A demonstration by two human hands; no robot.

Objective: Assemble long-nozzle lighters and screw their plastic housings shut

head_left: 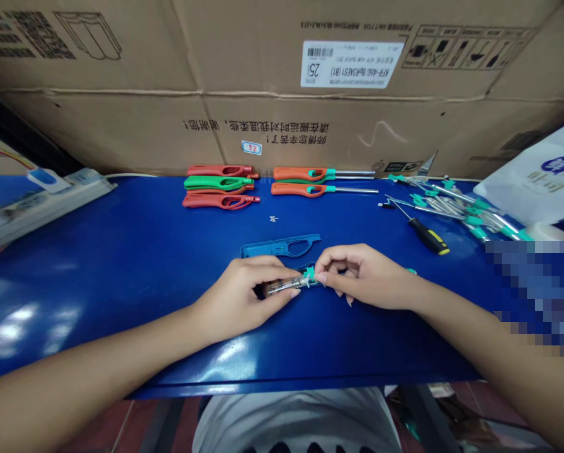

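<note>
Left hand (pixel 244 292) is pinching a clear tube (pixel 282 287) between thumb and fingers, probably steadying it; right hand (pixel 369 277) is closing its fingertips on a teal piece (pixel 309 274) near the tube's right end. Blue shell (pixel 282 247) is lying just beyond the left hand, seemingly for easy reach. Red shells (pixel 206 200) and orange lighters (pixel 289 189) are sitting lined up along the back of the desk (pixel 121 264), likely out of the arms' way. Tube is lying between both hands, nearer the left, its left end partly hidden by that palm.
</note>
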